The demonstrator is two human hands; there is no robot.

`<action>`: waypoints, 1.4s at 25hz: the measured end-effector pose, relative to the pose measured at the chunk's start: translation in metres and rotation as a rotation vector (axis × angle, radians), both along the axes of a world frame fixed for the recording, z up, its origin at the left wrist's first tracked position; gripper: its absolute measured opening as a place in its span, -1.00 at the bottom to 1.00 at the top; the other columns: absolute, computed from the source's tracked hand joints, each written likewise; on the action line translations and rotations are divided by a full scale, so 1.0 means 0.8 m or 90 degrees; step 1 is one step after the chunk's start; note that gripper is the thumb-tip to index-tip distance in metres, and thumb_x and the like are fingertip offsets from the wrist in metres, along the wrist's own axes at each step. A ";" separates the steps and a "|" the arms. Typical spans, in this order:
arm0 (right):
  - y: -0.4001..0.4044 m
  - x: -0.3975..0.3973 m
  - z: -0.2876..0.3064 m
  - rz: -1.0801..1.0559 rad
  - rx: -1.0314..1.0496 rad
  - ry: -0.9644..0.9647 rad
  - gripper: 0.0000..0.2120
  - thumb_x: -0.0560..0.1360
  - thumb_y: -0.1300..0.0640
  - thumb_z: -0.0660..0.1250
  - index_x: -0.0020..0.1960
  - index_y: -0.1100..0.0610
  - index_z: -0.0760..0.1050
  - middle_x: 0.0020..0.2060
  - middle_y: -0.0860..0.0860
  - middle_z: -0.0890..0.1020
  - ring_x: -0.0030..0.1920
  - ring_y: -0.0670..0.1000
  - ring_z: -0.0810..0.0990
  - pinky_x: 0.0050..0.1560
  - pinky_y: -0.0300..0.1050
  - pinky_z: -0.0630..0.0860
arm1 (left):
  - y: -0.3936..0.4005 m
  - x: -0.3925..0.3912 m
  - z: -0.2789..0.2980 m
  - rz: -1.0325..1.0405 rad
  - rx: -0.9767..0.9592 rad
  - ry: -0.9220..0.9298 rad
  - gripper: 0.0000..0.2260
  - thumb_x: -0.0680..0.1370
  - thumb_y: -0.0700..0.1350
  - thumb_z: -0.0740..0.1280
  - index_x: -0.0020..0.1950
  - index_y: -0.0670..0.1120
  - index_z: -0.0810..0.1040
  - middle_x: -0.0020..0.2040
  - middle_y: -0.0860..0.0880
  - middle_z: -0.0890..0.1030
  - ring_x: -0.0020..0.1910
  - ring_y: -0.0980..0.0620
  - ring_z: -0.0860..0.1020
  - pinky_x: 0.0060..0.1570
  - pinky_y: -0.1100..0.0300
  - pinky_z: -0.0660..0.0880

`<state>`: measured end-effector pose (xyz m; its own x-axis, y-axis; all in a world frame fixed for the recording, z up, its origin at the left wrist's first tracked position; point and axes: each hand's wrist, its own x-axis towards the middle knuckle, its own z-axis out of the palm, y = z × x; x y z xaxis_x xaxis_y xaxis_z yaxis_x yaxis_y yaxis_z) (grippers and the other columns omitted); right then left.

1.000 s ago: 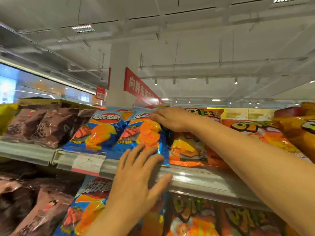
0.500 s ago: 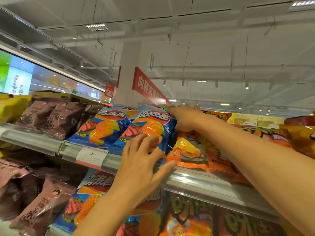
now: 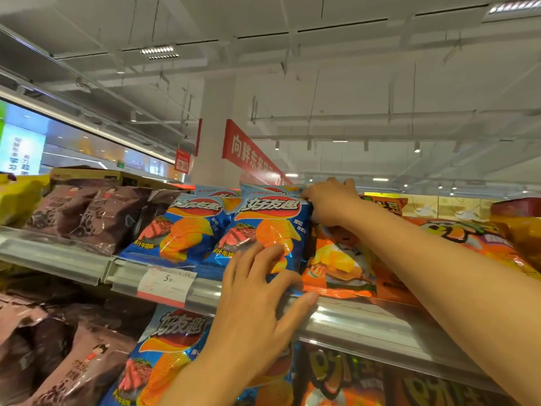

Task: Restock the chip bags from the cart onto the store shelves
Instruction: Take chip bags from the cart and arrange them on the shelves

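**First speaker:** Starting at the far left, what sits on the upper shelf (image 3: 87,268)?

**Second speaker:** A yellow bag (image 3: 20,197) at the edge, then a row of brown snack bags (image 3: 96,215) leaning back. Next come two blue chip bags side by side. The left blue bag (image 3: 181,230) stands alone, with a white price tag (image 3: 167,284) clipped to the shelf rail below it.

**First speaker:** And the bag being handled?

**Second speaker:** It is the right blue bag (image 3: 272,227), standing at the shelf's front edge. The person's left hand (image 3: 257,306) lies flat against its lower front, fingers spread wide and straight, thumb along the rail. The right hand (image 3: 330,200) reaches over from the right and curls round the bag's top right corner.

**First speaker:** What lies further right?

**Second speaker:** Orange bags (image 3: 345,265), just beside the blue one and touching it, then more orange and yellow packs running off to the edge. A lower shelf below holds more of the same. The cart is not in view.

**First speaker:** So which step is this?

**Second speaker:** It looks like seating and squaring one bag in its row. The next move probably calls for a gentle push back, so the bag stands upright in line with its neighbour without crushing the chips, then letting go with both hands.
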<state>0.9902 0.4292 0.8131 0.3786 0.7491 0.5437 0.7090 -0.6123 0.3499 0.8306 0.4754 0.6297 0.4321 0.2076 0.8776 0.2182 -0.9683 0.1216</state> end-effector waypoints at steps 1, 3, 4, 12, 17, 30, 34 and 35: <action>-0.011 -0.001 0.004 0.052 0.004 0.068 -0.38 0.47 -0.04 0.49 0.48 -0.06 0.38 0.40 0.05 0.50 0.41 0.17 0.41 0.39 0.19 0.32 | -0.003 0.000 -0.001 -0.006 0.013 -0.009 -0.52 0.58 0.39 0.01 0.29 0.22 0.54 0.52 0.15 0.27 0.58 0.10 0.03 0.53 -0.12 0.07; -0.048 0.003 0.010 0.162 0.057 0.160 -0.43 0.49 -0.04 0.47 0.47 -0.04 0.41 0.42 0.06 0.49 0.37 0.13 0.47 0.32 0.06 0.43 | -0.019 0.007 0.000 -0.043 0.052 -0.037 -0.52 0.61 0.32 0.07 0.42 0.16 0.48 0.55 0.11 0.27 0.59 0.06 0.07 0.53 -0.12 0.08; -0.071 0.009 0.013 0.195 0.101 0.164 -0.48 0.52 -0.03 0.44 0.44 -0.02 0.45 0.40 0.07 0.51 0.35 0.12 0.48 0.30 0.01 0.44 | -0.029 0.014 0.004 -0.068 0.084 -0.051 -0.53 0.62 0.29 0.09 0.43 0.12 0.48 0.55 0.08 0.29 0.59 0.04 0.11 0.52 -0.11 0.09; -0.178 0.090 0.001 0.088 0.104 0.226 -0.56 0.69 -0.05 0.16 0.53 0.06 0.36 0.50 0.06 0.43 0.47 0.08 0.39 0.38 -0.16 0.27 | -0.094 0.074 0.031 -0.063 0.107 0.110 -0.27 0.49 0.47 -0.22 0.58 0.25 0.19 0.63 0.18 0.08 0.63 0.03 -0.10 0.55 -0.06 0.00; -0.164 0.104 -0.004 0.080 0.074 0.203 -0.49 0.70 -0.13 0.08 0.59 0.03 0.26 0.56 0.06 0.34 0.52 0.10 0.32 0.50 -0.01 0.24 | -0.092 0.064 0.032 -0.095 0.083 0.112 -0.23 0.48 0.53 -0.23 0.53 0.22 0.30 0.51 0.25 0.32 0.49 0.09 0.23 0.42 0.02 0.26; -0.377 0.053 -0.085 0.051 0.230 0.062 -0.54 0.57 -0.27 0.17 0.39 -0.13 0.49 0.29 -0.15 0.58 0.27 -0.14 0.50 0.19 -0.21 0.40 | -0.141 0.075 0.051 -0.212 0.213 0.019 -0.43 0.56 0.32 0.12 0.43 0.04 0.52 0.46 -0.02 0.47 0.47 -0.14 0.40 0.30 -0.26 0.45; -0.406 0.032 -0.148 -0.043 0.116 0.060 -0.40 0.52 -0.45 -0.18 0.49 -0.37 0.25 0.45 -0.31 0.37 0.54 -0.16 0.20 0.57 0.07 0.13 | -0.184 0.103 0.040 -0.182 0.261 0.052 -0.43 0.57 0.32 0.08 0.38 0.03 0.58 0.39 0.00 0.56 0.37 -0.11 0.53 0.17 -0.16 0.57; -0.412 0.033 -0.158 -0.065 0.086 0.068 -0.41 0.50 -0.47 -0.26 0.49 -0.47 0.10 0.48 -0.38 0.27 0.59 -0.19 0.04 0.61 0.09 -0.04 | -0.191 0.107 0.035 -0.167 0.261 0.071 -0.43 0.57 0.31 0.07 0.35 0.03 0.60 0.35 0.01 0.60 0.34 -0.09 0.56 0.16 -0.14 0.58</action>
<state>1.0169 0.0993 0.6864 0.5092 0.6274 0.5892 0.6698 -0.7188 0.1865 0.9166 0.3230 0.6579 0.5197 -0.2723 0.8098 -0.0484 -0.9557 -0.2903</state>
